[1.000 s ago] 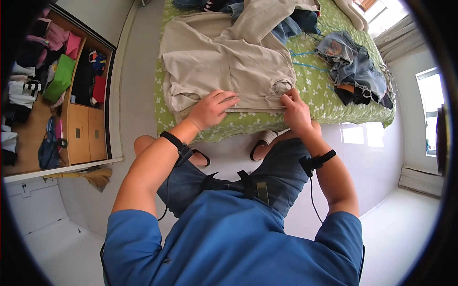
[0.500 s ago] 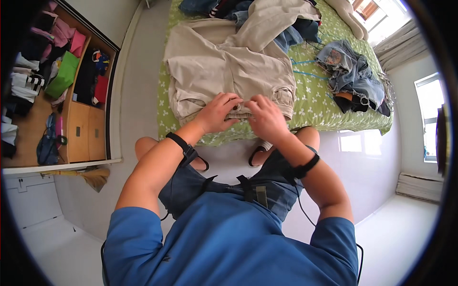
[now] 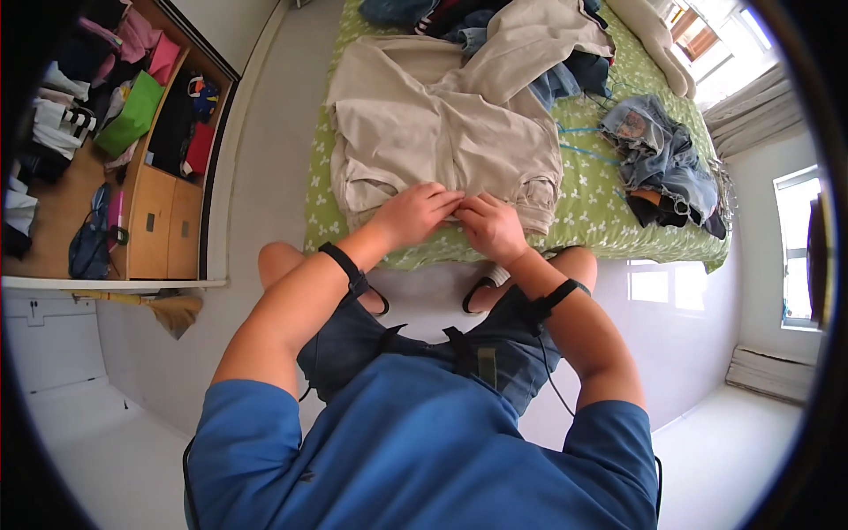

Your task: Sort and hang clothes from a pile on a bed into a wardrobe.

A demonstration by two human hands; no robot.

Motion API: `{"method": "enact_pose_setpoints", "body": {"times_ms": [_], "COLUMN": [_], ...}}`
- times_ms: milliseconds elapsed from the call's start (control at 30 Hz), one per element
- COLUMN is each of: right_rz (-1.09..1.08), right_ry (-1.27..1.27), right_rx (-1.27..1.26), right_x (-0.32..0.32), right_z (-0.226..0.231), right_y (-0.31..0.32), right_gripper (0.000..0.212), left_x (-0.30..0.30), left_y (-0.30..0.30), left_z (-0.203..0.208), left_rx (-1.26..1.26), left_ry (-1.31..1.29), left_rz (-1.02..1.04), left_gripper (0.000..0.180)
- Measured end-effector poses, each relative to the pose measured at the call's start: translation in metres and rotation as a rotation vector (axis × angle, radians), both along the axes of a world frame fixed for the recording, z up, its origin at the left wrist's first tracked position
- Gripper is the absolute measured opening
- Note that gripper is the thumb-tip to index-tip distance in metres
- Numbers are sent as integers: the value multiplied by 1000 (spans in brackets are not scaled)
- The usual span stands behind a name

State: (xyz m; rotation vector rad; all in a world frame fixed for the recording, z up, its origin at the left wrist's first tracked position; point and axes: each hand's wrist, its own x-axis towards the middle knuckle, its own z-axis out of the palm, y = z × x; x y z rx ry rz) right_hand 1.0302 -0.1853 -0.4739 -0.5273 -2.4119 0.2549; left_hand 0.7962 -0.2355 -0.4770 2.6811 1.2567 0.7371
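A pair of beige trousers (image 3: 442,132) lies spread on the bed, waistband toward me and one leg folded off to the upper right. At the middle of the waistband my left hand (image 3: 415,215) pinches the fabric with its fingertips. Right beside it, my right hand (image 3: 493,230) grips the same edge, its fingers curled. The fingertips of both hands meet at the front closure and cover it. Slanted pockets show on either side of the hands.
Green patterned bedding (image 3: 587,212) covers the bed. Torn denim (image 3: 662,159) lies at its right, and more dark and blue clothes are heaped at the far end. On the left stands an open wardrobe (image 3: 150,230) full of clothes, with a broom (image 3: 172,311) below it.
My hands have drawn together at the waistband, and the fingers have closed in on the front closure. The whole view has shifted slightly, the bed now sitting further right.
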Motion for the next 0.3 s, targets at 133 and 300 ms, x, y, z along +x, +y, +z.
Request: {"method": "enact_pose_setpoints", "body": {"times_ms": [133, 300], "right_rz": [4, -8], "right_ry": [-29, 9], "right_rx": [16, -153], "right_x": [8, 10], "right_z": [-15, -2], "right_y": [3, 4], "right_gripper": [16, 12], "left_x": [10, 4], "left_y": [-4, 13], "left_z": [-4, -5], "left_rx": [37, -238], "left_ry": [39, -1], "left_rz": [36, 91], "left_gripper": [55, 53]}}
